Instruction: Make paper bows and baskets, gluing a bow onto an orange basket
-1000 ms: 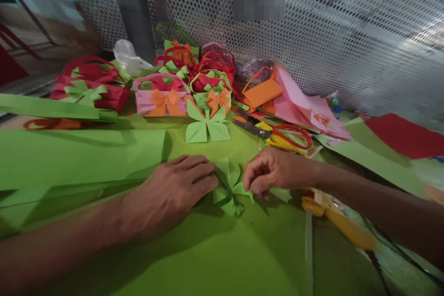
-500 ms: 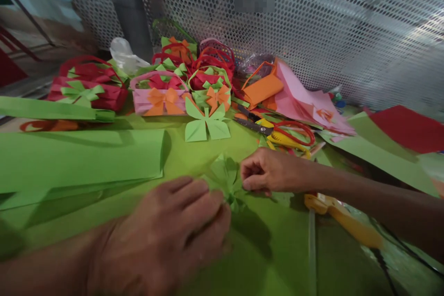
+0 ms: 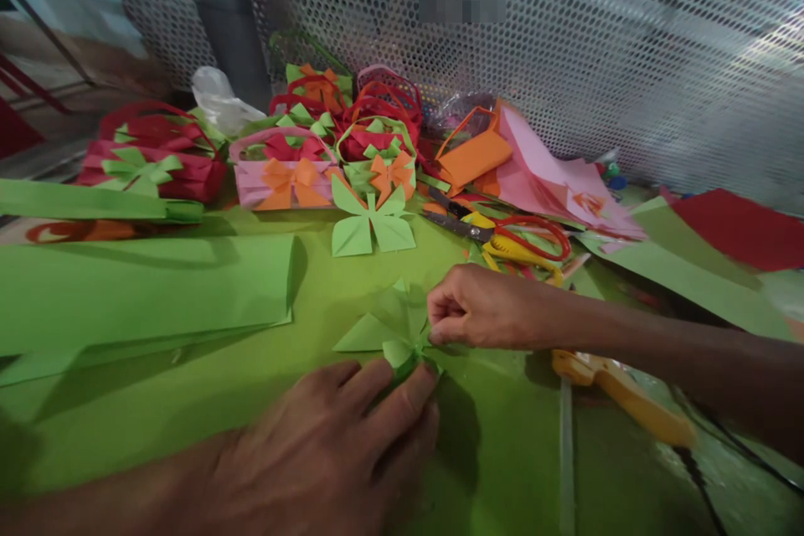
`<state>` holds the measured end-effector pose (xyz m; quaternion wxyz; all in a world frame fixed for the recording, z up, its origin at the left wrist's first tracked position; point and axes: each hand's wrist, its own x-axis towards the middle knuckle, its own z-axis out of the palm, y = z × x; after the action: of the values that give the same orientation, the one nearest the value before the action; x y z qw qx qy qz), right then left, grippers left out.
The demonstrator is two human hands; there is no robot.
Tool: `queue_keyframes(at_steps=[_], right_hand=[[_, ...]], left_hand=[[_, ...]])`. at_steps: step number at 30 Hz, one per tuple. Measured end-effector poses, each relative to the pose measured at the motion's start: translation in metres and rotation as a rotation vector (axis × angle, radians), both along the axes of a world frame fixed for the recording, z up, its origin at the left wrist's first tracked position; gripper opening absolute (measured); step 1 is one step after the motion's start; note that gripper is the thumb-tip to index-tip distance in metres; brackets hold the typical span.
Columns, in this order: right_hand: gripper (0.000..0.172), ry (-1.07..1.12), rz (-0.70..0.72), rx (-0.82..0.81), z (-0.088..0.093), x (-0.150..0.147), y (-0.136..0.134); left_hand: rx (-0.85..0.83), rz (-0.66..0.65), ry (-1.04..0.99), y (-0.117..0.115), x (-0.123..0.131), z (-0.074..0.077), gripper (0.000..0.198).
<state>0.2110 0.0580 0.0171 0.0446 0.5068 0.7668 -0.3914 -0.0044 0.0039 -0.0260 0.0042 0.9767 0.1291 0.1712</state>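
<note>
A light green paper bow (image 3: 370,333) lies low over the green tabletop in front of me, its pointed wings spread to the left and back. My left hand (image 3: 352,444) reaches in from the front, fingers bent and closed on the bow's near edge; the thumb is hidden. From the right, my right hand (image 3: 474,307) pinches the bow's right side between curled fingers and thumb. Just behind it a cut green paper shape with several lobes (image 3: 372,222) rests on the table.
Scissors with red and yellow handles (image 3: 515,241) lie behind my right hand. A yellow glue gun (image 3: 628,398) with a cord sits at right. Folded green paper (image 3: 144,289) is at left. Small paper bags (image 3: 286,184) line the back before a perforated metal panel (image 3: 565,42).
My left hand has shifted right and slightly down, uncovering the bow's left wing. My right hand has moved a little left.
</note>
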Motion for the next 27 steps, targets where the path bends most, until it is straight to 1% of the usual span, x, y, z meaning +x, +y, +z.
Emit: queue_keyframes(at_steps=[4,11,14,19,21,24,27], right_hand=[[0.013,-0.031,-0.013,-0.009,0.001,-0.003,0.002],[0.016,-0.059,-0.015,0.015,-0.002,-0.003,0.003],[0.016,-0.065,-0.012,0.025,-0.003,-0.003,0.002],[0.016,-0.068,0.006,0.054,-0.005,-0.004,0.002],[0.017,-0.067,0.015,0.075,-0.006,-0.003,0.001],[0.018,-0.077,0.02,0.095,-0.009,-0.002,0.001],[0.018,-0.097,0.016,0.103,-0.009,-0.003,0.001]], left_hand=[[-0.07,0.008,0.02,0.002,0.002,0.004,0.023],[-0.13,-0.016,0.071,0.006,0.005,0.01,0.025],[-0.132,-0.013,0.095,0.006,0.006,0.012,0.024],[-0.091,-0.026,0.076,0.004,0.009,0.012,0.034],[-0.082,0.008,0.074,0.0,0.011,0.01,0.034],[-0.09,0.065,0.124,-0.006,0.015,0.007,0.03],[-0.08,0.106,0.183,-0.01,0.018,0.009,0.032]])
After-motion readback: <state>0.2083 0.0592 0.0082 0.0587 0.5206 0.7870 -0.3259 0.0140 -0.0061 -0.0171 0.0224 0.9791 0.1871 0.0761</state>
